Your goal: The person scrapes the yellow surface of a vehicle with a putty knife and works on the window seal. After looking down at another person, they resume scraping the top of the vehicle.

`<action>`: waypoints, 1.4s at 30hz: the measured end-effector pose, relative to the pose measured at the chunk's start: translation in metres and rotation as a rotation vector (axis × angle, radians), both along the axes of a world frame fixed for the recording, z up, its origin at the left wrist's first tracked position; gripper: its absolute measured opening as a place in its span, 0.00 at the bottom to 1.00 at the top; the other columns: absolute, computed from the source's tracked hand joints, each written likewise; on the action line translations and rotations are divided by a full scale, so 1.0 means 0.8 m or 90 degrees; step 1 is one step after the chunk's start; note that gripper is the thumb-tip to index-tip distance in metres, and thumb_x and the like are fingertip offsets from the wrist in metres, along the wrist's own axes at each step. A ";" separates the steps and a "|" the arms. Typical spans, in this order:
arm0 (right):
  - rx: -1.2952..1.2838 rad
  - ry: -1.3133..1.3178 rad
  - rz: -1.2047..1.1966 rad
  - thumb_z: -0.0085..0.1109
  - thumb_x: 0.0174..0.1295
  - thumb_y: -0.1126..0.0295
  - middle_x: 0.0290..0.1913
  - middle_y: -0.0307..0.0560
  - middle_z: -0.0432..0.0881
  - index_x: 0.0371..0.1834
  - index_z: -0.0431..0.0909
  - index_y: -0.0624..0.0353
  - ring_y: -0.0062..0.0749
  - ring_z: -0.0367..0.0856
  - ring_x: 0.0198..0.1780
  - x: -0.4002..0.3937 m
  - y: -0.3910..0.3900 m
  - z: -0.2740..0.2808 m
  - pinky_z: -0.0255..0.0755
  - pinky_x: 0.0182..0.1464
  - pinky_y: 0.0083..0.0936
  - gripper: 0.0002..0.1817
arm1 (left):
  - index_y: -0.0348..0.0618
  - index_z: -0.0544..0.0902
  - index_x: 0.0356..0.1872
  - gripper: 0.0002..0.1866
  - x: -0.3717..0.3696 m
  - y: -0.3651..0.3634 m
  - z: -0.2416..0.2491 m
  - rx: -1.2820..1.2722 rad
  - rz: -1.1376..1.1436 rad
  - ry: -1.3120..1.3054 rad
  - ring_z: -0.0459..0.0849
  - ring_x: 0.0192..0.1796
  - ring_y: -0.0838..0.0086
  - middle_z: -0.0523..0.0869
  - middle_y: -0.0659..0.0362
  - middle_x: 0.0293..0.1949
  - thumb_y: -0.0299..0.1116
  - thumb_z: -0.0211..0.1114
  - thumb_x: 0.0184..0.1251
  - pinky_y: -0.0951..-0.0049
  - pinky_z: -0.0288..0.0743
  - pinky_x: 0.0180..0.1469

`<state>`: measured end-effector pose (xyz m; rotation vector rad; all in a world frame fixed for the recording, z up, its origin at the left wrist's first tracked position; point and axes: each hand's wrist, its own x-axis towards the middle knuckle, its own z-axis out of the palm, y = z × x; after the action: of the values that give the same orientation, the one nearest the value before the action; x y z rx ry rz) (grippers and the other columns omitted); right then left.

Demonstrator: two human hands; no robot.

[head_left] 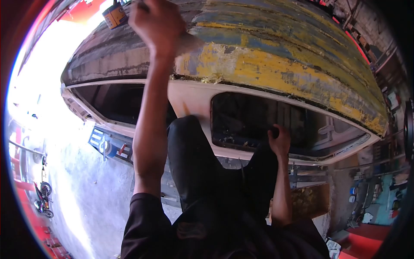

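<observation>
My left hand point(156, 23) is raised over the vehicle roof, its fingers closed around a scraper point(189, 43) whose grey blade is smeared by motion. The blade overlaps the edge of the flaking yellow paint point(254, 64); bare, dull grey-brown roof point(116, 60) lies to its left. Loose paint flakes point(212, 78) cling to the roof's lower edge. Lower down, my right hand point(281, 140) is beside my right knee, in front of the dark side window point(250, 118). Its fingers are curled by a small dark shape, and I cannot tell what that is.
A yellow and black can point(114, 16) stands on the roof, left of my raised hand. Below the vehicle, a blue slatted item point(105, 142) and a brown box point(310, 200) lie at either side. A motorcycle point(43, 199) is at far left on the pale floor point(99, 198).
</observation>
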<state>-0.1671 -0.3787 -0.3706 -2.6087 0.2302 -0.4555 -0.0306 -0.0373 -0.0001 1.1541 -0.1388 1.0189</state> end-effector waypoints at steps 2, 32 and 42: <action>-0.005 -0.005 0.000 0.71 0.62 0.58 0.57 0.55 0.84 0.58 0.82 0.51 0.56 0.80 0.62 -0.001 0.001 0.001 0.75 0.65 0.46 0.22 | 0.47 0.71 0.28 0.22 0.002 -0.007 -0.020 0.073 -0.029 -0.002 0.66 0.13 0.82 0.68 0.67 0.14 0.47 0.55 0.86 0.76 0.58 0.13; 0.000 0.001 -0.016 0.70 0.64 0.55 0.59 0.55 0.83 0.59 0.82 0.51 0.56 0.80 0.63 -0.004 0.002 -0.008 0.76 0.63 0.47 0.23 | 0.48 0.70 0.29 0.19 0.010 0.005 -0.008 -0.008 -0.095 -0.013 0.65 0.12 0.80 0.66 0.67 0.14 0.43 0.57 0.84 0.73 0.57 0.12; 0.013 -0.002 -0.008 0.71 0.63 0.56 0.58 0.53 0.83 0.58 0.83 0.50 0.55 0.79 0.63 -0.001 -0.001 -0.006 0.73 0.65 0.47 0.22 | 0.45 0.72 0.29 0.22 0.005 -0.012 -0.001 0.043 0.067 -0.022 0.69 0.14 0.79 0.68 0.65 0.15 0.48 0.55 0.84 0.74 0.60 0.14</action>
<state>-0.1678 -0.3795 -0.3753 -2.5886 0.2486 -0.4588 -0.0263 -0.0469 -0.0013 1.2154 -0.1422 1.1341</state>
